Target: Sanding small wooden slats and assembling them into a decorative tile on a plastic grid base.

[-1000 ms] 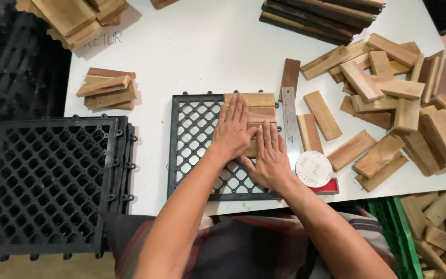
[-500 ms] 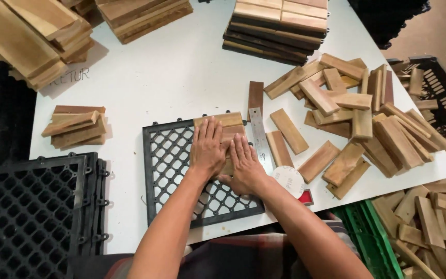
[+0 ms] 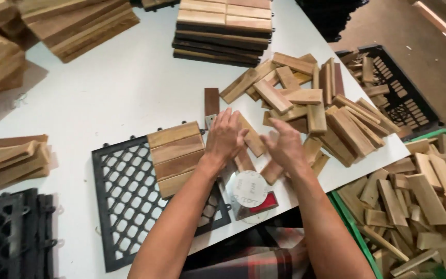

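Head view looks down on a white work table (image 3: 114, 98), where I see a square black plastic lattice base (image 3: 130, 206) lying flat near the front edge with four short brown wooden slats (image 3: 176, 157) seated side by side along its right part. By my judgement the tile is less than half covered: the left and lower stretches of the lattice show bare mesh, so several more slats are wanted before it is full. My left hand (image 3: 226, 137) hovers just past the right edge of the seated slats, fingers extended and loosely spread, holding nothing. My right hand (image 3: 284, 144) is raised beside it, blurred, palm open and fingers spread, over the near edge of a loose heap of short wooden slats (image 3: 311, 108); I cannot see it pinching any piece. Between the forearms lies a round grey sanding disc (image 3: 249, 190) on a red-and-white pad, touching the front right corner of the lattice. A green plastic crate of wood offcuts (image 3: 419, 201) stands to the right below the table, finished stacked tiles (image 3: 225, 28) sit at the far side, and a small pile of slats (image 3: 14, 157) rests at the left. Compared with half a second ago, both hands have lifted off the slats they were pressing flat and moved right toward the heap, and the camera has swung the same way.
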